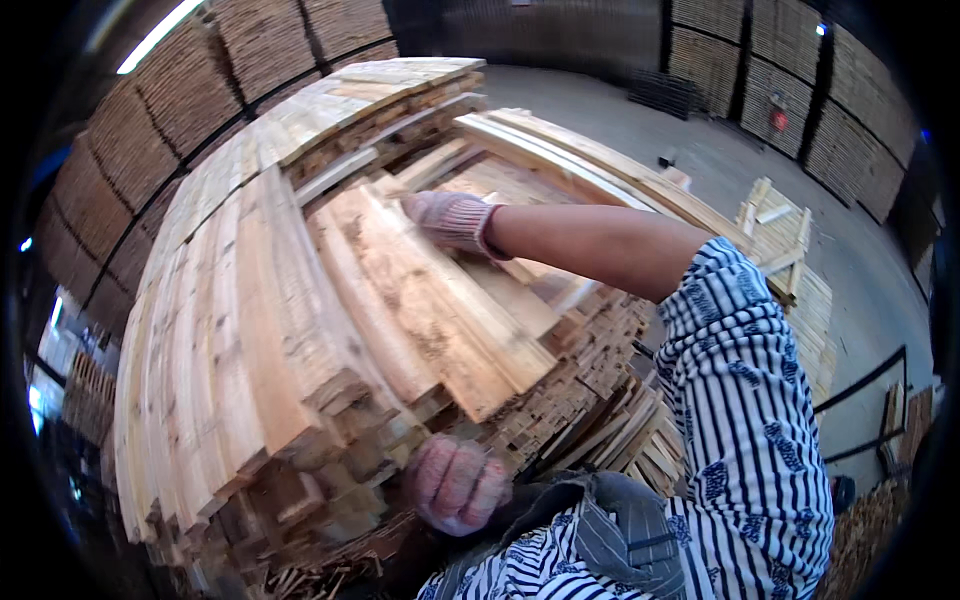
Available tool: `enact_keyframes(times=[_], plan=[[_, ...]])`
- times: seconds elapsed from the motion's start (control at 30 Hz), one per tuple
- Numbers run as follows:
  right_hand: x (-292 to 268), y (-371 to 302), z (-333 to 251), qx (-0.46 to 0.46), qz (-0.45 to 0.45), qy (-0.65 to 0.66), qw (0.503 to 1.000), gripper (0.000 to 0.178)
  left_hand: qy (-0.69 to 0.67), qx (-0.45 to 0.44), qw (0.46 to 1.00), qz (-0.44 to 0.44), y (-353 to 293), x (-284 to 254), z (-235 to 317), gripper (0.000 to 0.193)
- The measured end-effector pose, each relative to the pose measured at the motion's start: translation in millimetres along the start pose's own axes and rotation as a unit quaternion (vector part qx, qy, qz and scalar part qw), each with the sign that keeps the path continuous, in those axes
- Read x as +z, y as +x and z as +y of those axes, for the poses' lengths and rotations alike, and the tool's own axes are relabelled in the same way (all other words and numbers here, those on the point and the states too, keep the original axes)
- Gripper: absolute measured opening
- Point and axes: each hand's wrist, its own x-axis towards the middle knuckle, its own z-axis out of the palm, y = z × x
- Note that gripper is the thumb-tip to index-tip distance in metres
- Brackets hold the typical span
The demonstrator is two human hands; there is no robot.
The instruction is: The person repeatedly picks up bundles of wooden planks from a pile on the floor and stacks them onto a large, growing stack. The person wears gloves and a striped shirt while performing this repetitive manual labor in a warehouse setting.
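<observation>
My right hand [452,220], in a knitted work glove, reaches across a stack of sawn planks and closes on the far right edge of a pale plank [440,290]. Its fingertips are partly hidden and blurred. The plank lies slanted on the stack, its near end toward me, with dark specks on its face. My left hand [460,485], gloved too, is curled into a fist just below that near end; nothing shows in it. Left of the slanted plank lies another loose plank [375,300].
A row of planks [220,350] lies side by side on the stack's left. Narrower boards [600,165] lie along its right edge. Slatted wood pieces [780,220] and a black metal frame [870,400] stand on the grey floor at right. Tall lumber stacks [150,130] line the back.
</observation>
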Motion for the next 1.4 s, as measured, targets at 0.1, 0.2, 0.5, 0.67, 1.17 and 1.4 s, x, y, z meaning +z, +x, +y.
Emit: enact_keyframes(times=[0.1, 0.2, 0.5, 0.67, 1.17, 1.4], plan=[[-26.1, -27.1, -6.5, 0.100, 0.063, 0.041, 0.992, 0.049, -0.018, 0.010, 1.000, -0.016, -6.6, -5.6, 0.1, 0.021], [-96.2, -45.0, 60.8, 0.169, 0.068, -0.029, 0.983, 0.064, -0.023, 0.011, 0.998, -0.058, -7.6, -9.8, 1.4, 0.028], [-122.8, -126.4, 153.3, 0.233, -0.011, -0.083, 0.969, 0.073, -0.022, 0.018, 0.999, -0.018, -5.4, 2.1, 2.2, 0.019], [-136.0, -90.4, 92.6, 0.221, 0.000, 0.075, 0.972, 0.070, 0.027, 0.042, 0.995, 0.081, -7.2, 13.2, -4.2, 0.022], [-11.3, 37.6, 11.4, -0.034, -0.147, -0.329, 0.932, 0.041, -0.010, 0.051, 0.998, -0.036, -7.6, 1.2, -3.5, 0.031], [-15.5, -2.9, 44.6, 0.098, 0.087, 0.156, 0.979, 0.045, -0.027, 0.069, 0.997, -0.026, -8.2, 4.9, -1.6, 0.033]])
